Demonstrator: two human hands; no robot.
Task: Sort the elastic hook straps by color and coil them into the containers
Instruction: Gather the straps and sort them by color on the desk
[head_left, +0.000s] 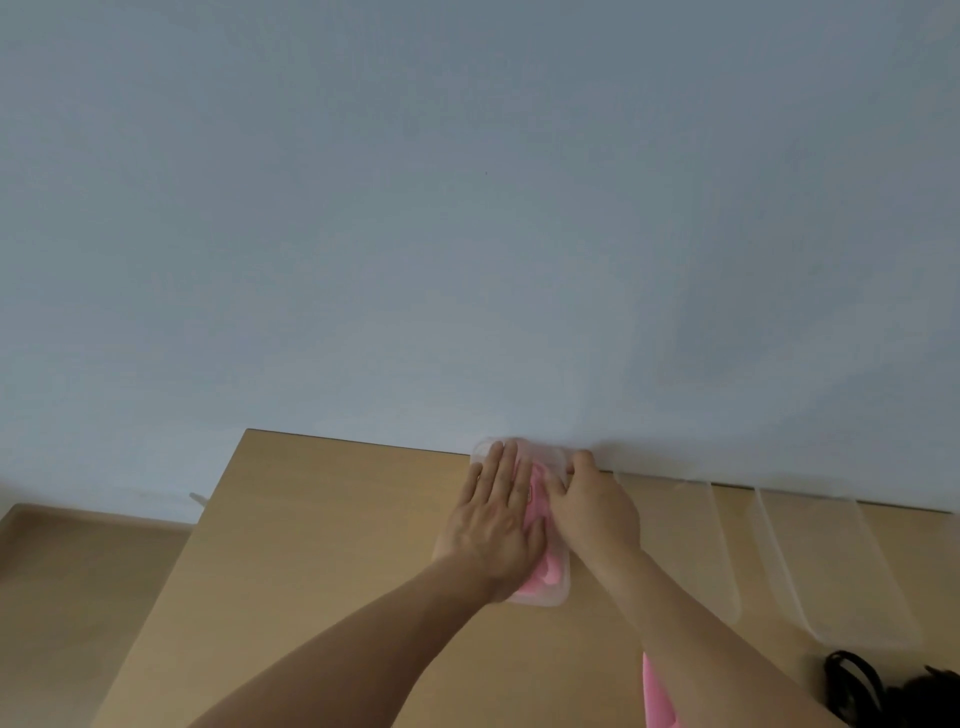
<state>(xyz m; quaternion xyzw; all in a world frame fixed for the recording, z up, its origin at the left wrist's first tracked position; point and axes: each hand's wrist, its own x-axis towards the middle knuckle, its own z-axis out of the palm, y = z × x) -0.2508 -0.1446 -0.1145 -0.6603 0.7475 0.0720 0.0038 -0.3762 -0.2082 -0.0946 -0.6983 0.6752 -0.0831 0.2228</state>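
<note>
Lower centre: left hand (491, 525) flat, pressing container (545, 598) of pink straps (543, 574); right hand (592, 512) curled, gripping its right rim.

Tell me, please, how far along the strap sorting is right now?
Done: pink straps lie in the clear container. In hand: the left hand presses flat on it while the right hand curls at its far edge, perhaps closing it. Remaining: black straps lie loose on the table, and two other clear containers beside it show no straps.
</note>
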